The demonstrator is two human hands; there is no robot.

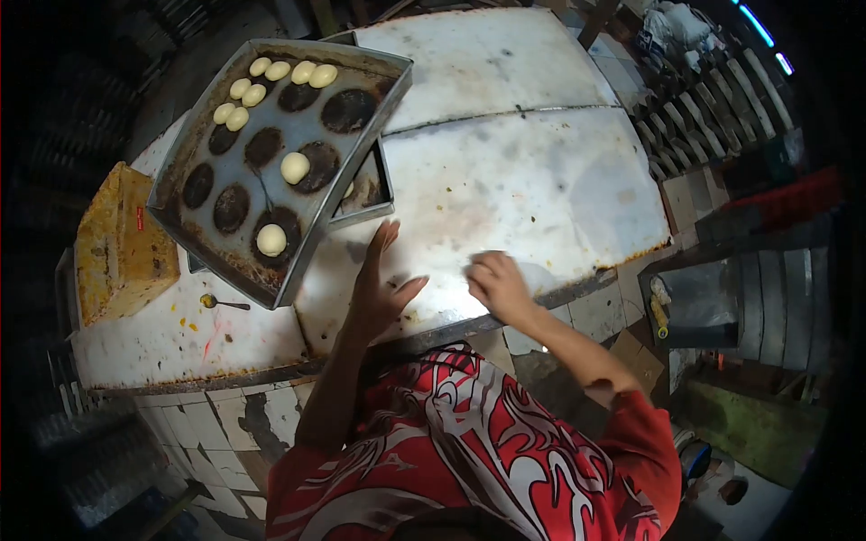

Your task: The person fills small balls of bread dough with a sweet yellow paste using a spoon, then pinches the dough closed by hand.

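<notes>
The left hand (379, 284) lies flat and open on the worn table (541, 180) near its front edge, fingers spread, holding nothing, just beside the baking tray (194, 140) of dough balls (295, 168) at the left end. The right hand (496, 284) curls loosely nearby; whether it grips anything cannot be told.
</notes>
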